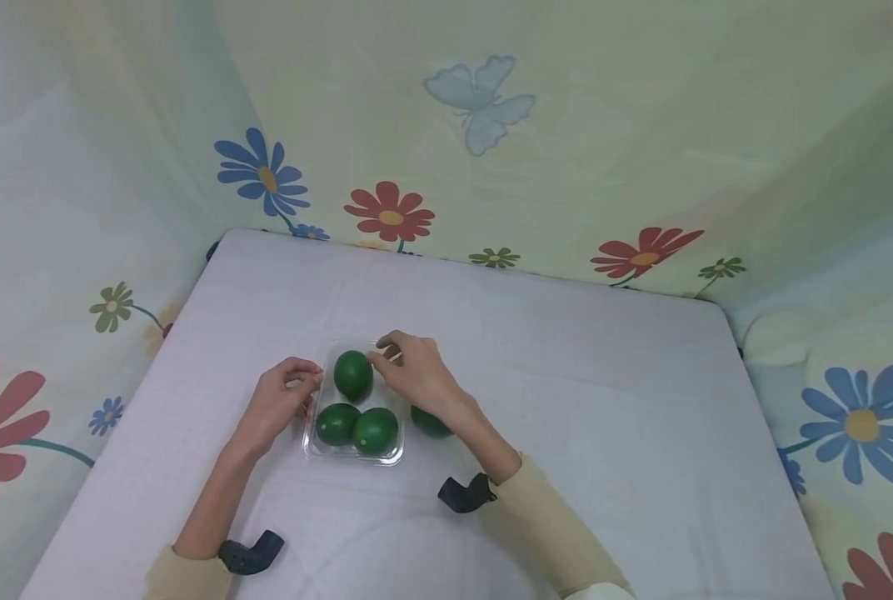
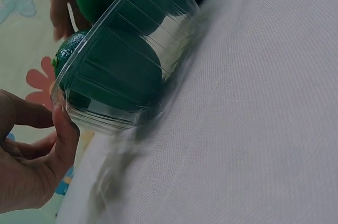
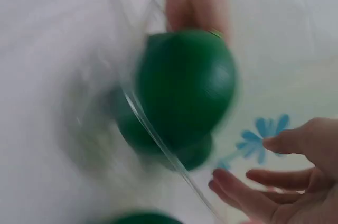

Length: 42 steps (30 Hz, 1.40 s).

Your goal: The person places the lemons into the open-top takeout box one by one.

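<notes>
A clear plastic tray [image 1: 352, 461] holds three glossy dark green fruits that look like limes: one far-side fruit [image 1: 352, 375] and a near pair, the left fruit [image 1: 337, 424] and the right fruit [image 1: 376, 431]. My left hand [image 1: 272, 402] is at the tray's left side; in the left wrist view its thumb and a finger pinch the rim at a corner. By the far right corner is my right hand [image 1: 420, 373], fingers apart and slightly bent, with nothing held. Partly hidden under that arm, another green fruit [image 1: 429, 422] lies outside the tray.
A white cloth covers the table [image 1: 604, 417]. Behind and beside it hangs a curtain [image 1: 566, 167] printed with flowers and a butterfly. Dark wrist mounts, a left one [image 1: 251, 553] and a right one [image 1: 466, 493], stick out from the forearms.
</notes>
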Each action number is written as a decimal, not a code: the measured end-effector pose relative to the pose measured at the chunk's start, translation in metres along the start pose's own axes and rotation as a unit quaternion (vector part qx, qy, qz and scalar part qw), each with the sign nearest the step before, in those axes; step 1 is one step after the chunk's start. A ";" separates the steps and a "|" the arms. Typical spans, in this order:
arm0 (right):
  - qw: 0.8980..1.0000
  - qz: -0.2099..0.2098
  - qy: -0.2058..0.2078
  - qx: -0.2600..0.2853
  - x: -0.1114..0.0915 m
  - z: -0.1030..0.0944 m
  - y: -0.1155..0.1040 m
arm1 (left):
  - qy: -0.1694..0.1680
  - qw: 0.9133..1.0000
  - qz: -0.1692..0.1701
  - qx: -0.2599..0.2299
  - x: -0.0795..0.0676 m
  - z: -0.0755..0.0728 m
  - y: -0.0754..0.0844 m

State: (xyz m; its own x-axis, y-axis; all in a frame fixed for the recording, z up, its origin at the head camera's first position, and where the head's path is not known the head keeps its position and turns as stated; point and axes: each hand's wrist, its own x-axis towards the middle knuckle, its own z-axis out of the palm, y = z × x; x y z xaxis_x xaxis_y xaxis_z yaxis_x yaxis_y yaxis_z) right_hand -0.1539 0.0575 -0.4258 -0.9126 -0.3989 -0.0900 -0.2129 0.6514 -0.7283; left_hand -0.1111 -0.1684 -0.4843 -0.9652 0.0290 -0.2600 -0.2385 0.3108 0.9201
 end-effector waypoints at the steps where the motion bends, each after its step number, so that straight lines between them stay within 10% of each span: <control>1: 1.000 -0.008 0.007 0.004 -0.003 -0.007 0.002 | 0.000 1.000 -0.001 0.001 0.000 -0.001 0.000; 15: 0.995 -0.083 -0.012 -0.057 -0.055 -0.067 0.036 | 0.005 1.000 0.000 0.007 0.000 -0.005 -0.001; 28: 0.985 -0.027 -0.118 -0.124 -0.063 -0.043 0.062 | 0.006 1.000 0.001 0.016 0.000 -0.002 -0.002; 42: 0.983 -0.021 -0.102 -0.149 -0.065 -0.032 0.061 | -0.002 1.000 0.005 0.007 0.000 0.001 0.000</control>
State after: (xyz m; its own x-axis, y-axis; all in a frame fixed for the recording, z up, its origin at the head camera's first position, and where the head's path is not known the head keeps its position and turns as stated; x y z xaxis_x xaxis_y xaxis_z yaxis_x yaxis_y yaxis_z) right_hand -0.1189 0.1440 -0.4422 -0.8178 -0.5315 -0.2208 -0.3703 0.7796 -0.5050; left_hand -0.1108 -0.1673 -0.4849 -0.9671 0.0369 -0.2518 -0.2269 0.3234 0.9187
